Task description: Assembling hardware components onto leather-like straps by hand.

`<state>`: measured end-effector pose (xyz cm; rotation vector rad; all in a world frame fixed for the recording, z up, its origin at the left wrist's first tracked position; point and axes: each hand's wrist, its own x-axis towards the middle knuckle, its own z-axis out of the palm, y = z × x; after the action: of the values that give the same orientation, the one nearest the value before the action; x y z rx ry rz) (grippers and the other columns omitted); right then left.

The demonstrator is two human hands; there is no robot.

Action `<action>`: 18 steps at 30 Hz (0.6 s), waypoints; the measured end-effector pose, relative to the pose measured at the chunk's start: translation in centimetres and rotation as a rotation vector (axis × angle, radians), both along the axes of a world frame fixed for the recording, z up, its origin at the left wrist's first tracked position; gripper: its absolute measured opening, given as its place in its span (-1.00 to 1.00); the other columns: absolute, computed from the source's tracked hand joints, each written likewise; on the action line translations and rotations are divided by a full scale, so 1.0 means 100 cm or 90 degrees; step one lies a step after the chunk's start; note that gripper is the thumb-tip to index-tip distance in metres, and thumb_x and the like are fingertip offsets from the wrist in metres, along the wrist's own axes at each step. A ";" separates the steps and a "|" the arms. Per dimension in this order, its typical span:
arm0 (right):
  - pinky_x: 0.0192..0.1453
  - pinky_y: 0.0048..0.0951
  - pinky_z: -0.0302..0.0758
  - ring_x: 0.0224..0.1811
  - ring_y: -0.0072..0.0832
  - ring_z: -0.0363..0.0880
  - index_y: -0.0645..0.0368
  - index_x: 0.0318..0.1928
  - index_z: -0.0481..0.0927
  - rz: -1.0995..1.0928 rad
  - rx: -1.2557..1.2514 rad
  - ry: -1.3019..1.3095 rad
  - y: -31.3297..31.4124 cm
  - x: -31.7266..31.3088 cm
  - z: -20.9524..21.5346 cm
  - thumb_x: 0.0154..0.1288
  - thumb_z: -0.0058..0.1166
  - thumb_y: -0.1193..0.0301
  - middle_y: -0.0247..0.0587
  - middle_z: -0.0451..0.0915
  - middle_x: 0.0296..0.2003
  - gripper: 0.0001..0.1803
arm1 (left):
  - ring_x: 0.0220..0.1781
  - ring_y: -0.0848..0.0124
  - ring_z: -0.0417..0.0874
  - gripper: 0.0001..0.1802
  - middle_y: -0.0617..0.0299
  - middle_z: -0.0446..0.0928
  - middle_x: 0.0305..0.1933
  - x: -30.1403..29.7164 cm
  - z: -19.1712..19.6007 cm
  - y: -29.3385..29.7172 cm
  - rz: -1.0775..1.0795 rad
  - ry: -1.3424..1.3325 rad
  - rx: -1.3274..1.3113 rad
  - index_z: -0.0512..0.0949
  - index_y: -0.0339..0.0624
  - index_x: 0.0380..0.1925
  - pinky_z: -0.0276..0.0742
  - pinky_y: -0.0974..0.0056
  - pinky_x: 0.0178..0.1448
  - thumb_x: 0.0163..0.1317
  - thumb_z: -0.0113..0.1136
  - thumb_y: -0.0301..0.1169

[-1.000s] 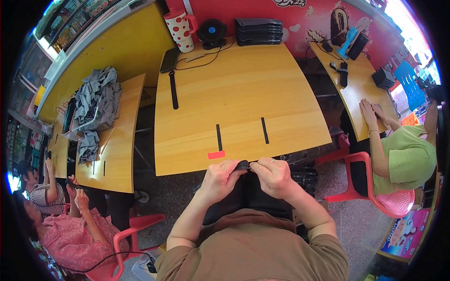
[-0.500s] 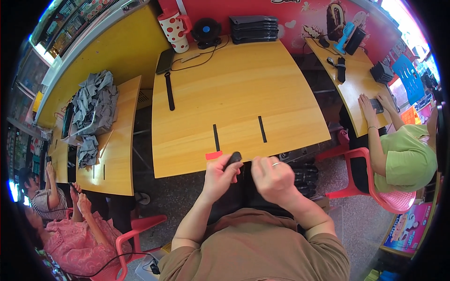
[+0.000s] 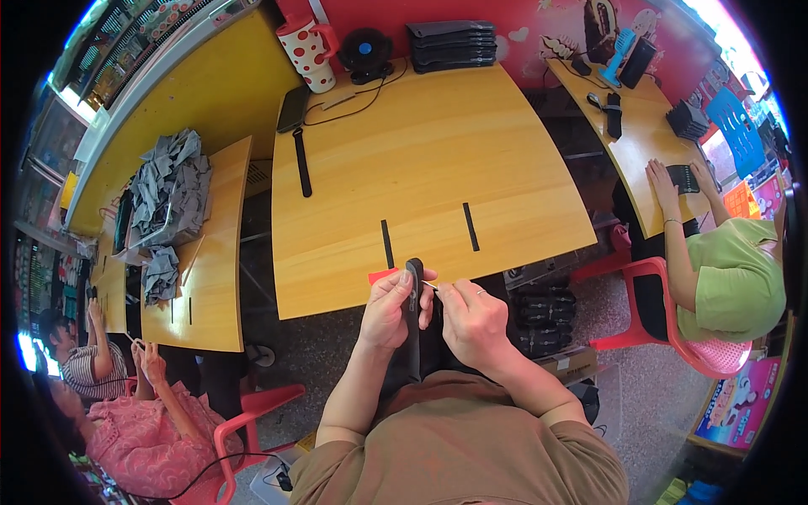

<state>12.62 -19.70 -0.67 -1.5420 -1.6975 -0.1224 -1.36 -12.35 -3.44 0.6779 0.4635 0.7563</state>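
Note:
My left hand (image 3: 389,308) grips a long black strap (image 3: 413,324) upright at the near edge of the yellow wooden table (image 3: 429,160). The strap's top end rises just above my fingers and its lower part hangs down toward my lap. My right hand (image 3: 471,318) is right beside it, pinching a thin pale pin-like thing whose tip touches the strap. A small red tag (image 3: 380,275) lies on the table edge just left of the strap. Two short black strips (image 3: 386,243) (image 3: 470,226) lie flat on the table beyond my hands.
A long black strap (image 3: 301,162), a dark phone (image 3: 292,108), a spotted mug (image 3: 305,42), a small fan (image 3: 365,52) and stacked black trays (image 3: 451,42) sit at the far side. Grey cloth pieces (image 3: 168,189) pile on the left table. A person in green (image 3: 724,269) works at the right; others sit lower left.
The strap has swung from lying across between my hands to standing upright in my left hand. My right hand has shifted to its side with the thin pin.

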 end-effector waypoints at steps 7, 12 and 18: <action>-0.50 -0.40 0.49 -0.50 -0.34 0.60 0.16 -0.33 0.55 0.021 -0.014 0.039 0.000 -0.002 0.004 -0.05 0.17 0.57 -0.25 0.48 -0.50 -0.81 | -0.60 0.40 0.53 -0.60 0.15 0.53 -0.48 0.000 -0.002 -0.001 -0.003 -0.009 0.000 0.52 -0.40 -0.05 0.46 0.40 -0.46 0.51 -0.08 -0.23; -0.48 -0.39 0.50 -0.48 -0.33 0.61 0.17 -0.33 0.54 0.024 -0.020 0.049 0.001 -0.002 0.002 -0.04 0.16 0.59 -0.24 0.49 -0.50 -0.81 | -0.61 0.40 0.53 -0.61 0.15 0.54 -0.49 -0.001 -0.003 0.000 -0.004 -0.012 -0.002 0.52 -0.40 -0.04 0.47 0.39 -0.47 0.51 -0.09 -0.24; -0.47 -0.39 0.51 -0.46 -0.33 0.63 0.18 -0.36 0.53 0.041 -0.041 0.082 0.001 -0.003 0.001 -0.01 0.14 0.63 -0.23 0.52 -0.49 -0.84 | -0.60 0.41 0.54 -0.62 0.16 0.54 -0.49 -0.001 -0.004 0.000 0.002 -0.003 0.006 0.54 -0.39 -0.06 0.48 0.39 -0.47 0.50 -0.07 -0.24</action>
<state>12.36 -19.64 -0.53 -1.5067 -1.6609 0.0638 -1.45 -12.33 -3.84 0.6842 0.4572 0.7627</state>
